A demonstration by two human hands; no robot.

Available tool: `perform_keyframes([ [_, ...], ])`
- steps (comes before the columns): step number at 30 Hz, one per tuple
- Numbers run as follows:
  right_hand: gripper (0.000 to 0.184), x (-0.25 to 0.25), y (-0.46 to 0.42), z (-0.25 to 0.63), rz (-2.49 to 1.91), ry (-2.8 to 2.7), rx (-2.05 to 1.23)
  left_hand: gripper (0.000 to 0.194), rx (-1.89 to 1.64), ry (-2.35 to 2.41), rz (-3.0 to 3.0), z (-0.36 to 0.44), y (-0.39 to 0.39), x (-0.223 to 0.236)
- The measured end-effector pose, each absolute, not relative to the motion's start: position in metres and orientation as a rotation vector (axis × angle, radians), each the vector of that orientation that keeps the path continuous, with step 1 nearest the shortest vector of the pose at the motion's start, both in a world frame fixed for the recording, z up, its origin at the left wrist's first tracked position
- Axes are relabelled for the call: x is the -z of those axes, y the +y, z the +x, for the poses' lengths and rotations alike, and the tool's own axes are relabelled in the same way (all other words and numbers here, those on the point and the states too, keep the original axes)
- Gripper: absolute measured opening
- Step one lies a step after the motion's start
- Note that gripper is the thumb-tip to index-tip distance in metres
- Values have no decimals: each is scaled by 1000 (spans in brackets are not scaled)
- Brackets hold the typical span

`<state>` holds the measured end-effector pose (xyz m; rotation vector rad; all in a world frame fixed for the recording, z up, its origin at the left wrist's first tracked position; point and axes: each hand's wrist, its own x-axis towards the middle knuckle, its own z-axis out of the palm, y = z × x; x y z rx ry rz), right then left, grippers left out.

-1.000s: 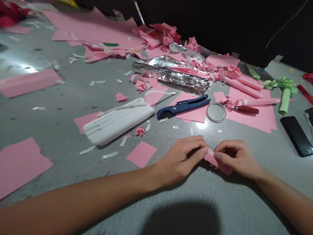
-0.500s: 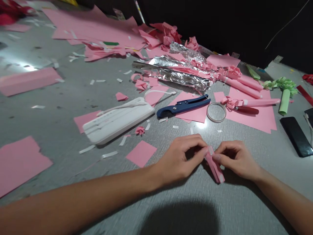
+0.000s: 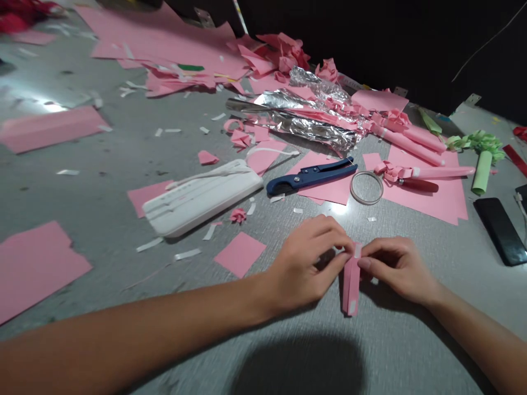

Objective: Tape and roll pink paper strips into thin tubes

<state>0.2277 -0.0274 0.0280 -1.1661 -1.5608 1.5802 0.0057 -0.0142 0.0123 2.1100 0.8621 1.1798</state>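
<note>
Between my two hands is a narrow folded strip of pink paper (image 3: pixel 351 285), with pale bits that look like tape near its upper and lower ends. My left hand (image 3: pixel 313 258) pinches its upper left edge between thumb and fingers. On the opposite side my right hand (image 3: pixel 391 269) pinches the upper right edge, thumb in front. The strip's lower end points toward me. To the left of my left hand lies a small pink paper square (image 3: pixel 240 254), and a small pink paper flower (image 3: pixel 237 215) rests just beyond it.
Beyond my hands lie a white power strip-like box (image 3: pixel 201 200), a blue-handled cutting tool (image 3: pixel 310 176), a tape ring (image 3: pixel 366 187) and pink sheets (image 3: pixel 428 197). Foil-wrapped pink paper bundles (image 3: pixel 304 123) are farther back. A black phone (image 3: pixel 500 230) and a green paper flower (image 3: pixel 481 170) are at right.
The pink strip has turned from slanting down to the right to nearly straight toward me. Both hands keep their pinch on it. The whole view has shifted slightly.
</note>
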Motion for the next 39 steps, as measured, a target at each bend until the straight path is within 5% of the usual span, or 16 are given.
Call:
perform_keyframes([
  [14, 12, -20, -42, 220, -1010, -1968, -835, 7, -1255, 872, 2326, 6, -17, -11],
  [39, 13, -21, -41, 219, -972, -1995, -831, 11, -1167, 828, 2263, 4, -15, -15],
])
